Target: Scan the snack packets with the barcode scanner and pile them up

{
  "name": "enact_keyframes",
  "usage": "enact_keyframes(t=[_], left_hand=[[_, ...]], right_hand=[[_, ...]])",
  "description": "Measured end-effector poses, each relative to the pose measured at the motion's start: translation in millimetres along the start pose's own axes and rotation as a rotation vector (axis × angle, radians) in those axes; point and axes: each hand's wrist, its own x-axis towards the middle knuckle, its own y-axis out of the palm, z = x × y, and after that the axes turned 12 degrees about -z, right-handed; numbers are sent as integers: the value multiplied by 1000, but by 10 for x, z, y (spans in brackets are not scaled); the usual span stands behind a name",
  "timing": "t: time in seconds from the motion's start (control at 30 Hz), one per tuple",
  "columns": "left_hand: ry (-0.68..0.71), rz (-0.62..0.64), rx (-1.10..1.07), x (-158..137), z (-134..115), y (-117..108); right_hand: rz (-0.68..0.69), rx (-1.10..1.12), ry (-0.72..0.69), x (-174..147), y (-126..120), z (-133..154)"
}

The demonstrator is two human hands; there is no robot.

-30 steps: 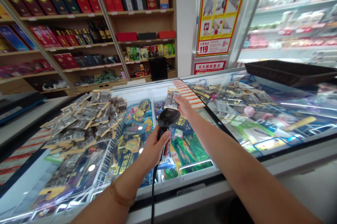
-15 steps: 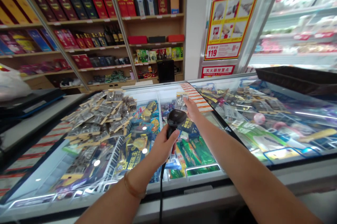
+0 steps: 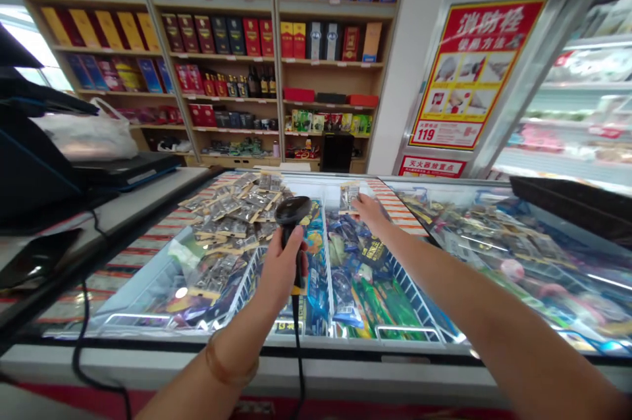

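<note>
My left hand is closed round the handle of a black barcode scanner, whose cable hangs down over the freezer's front edge. Farther right, my right hand pinches a small clear packet with a tan strip by its right side, above the back of the freezer. A heap of similar packets lies on the freezer's glass to the left of the scanner. Under my hands, green packages and blue packages lie in white wire baskets.
A chest freezer's front rim runs across the near side. At right lie more goods under glass and a dark tray. A white plastic bag sits on the left counter. Shelves of boxes and a red poster stand behind.
The view has tilted up and turned left. My left hand has drawn the scanner left, away from the packet in my right hand; both hands keep their hold.
</note>
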Motion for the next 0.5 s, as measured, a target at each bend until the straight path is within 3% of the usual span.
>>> enact_keyframes(t=[0.13, 0.3, 0.4, 0.5], left_hand=[[-30, -142, -54, 17, -20, -393], [-6, -294, -148, 25, -79, -662], [10, -336, -150, 52, -98, -757], [31, -362, -152, 106, -81, -807]], right_hand=[[128, 179, 5, 75, 770, 597], [210, 102, -17, 30, 1804, 1129], [214, 1, -60, -32, 2191, 1199], [222, -58, -63, -79, 2357, 1145]])
